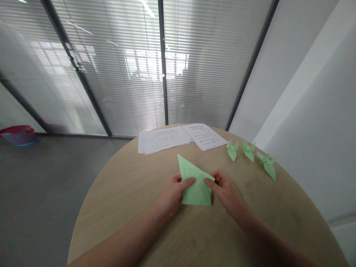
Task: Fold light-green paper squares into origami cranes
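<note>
A partly folded sheet of light green origami paper (197,191) is held up over the middle of the round table, one pointed corner sticking up at its upper left. My left hand (175,193) pinches its left side, thumb on the front face and fingers curled behind. On the right edge, my right hand (224,189) grips it the same way, with the thumb near the upper right corner. The fingers behind the paper are partly hidden.
Three folded green paper cranes (232,150) stand in a row at the right rear of the wooden table (116,196). White printed sheets (167,139) lie at its back edge. Beyond are a glass partition with blinds (133,92), a white wall, and a red basket (20,136) on the floor.
</note>
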### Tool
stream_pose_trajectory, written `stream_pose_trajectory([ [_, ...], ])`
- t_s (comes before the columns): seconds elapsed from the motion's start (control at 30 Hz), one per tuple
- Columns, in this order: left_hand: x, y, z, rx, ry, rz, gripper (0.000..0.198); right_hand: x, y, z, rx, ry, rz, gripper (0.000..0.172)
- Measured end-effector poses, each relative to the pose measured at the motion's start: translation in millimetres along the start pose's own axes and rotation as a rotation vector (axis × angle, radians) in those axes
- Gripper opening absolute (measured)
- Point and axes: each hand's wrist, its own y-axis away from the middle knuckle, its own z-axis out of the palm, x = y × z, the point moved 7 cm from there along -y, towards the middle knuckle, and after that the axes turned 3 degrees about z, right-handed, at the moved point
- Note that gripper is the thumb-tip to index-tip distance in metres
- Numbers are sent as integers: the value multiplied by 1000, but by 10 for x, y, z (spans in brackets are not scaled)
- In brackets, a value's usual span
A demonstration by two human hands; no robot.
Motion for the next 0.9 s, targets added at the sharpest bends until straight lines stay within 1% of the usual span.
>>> stream_pose_trajectory([
  [0.13, -98, -4, -27, 8, -42, -25, 37, -68, 67, 55, -35, 1, -11, 38],
  [0.3, -121, -5, -43, 18, -59, -11, 37, -260, 201, 144, -142, 80, -142, 27],
  [0.4, -105, -5, -42, 25, -47, -2, 36, -282, 215, 134, -132, 101, -179, 23],
  [0.5, -95, -2, -45, 41, -44, -4, 36, -149, 147, 108, -80, 106, -107, 21],
  [0.63, -104, 2, 27, -63, -47, -8, 44, 61, 65, 144, -113, 2, 45, 27],
  [0.7, -105, -1, 20, -67, -76, 0, 44, 63, 56, 137, -102, -55, 56, 28],
  [0.8, -104, -11, -16, -30, -83, -5, 37, -28, 75, 116, -82, -145, 25, 35],
  [0.9, -82, -25, -44, 6, -52, -10, 35, -83, 97, 141, -125, -200, 39, 43],
])
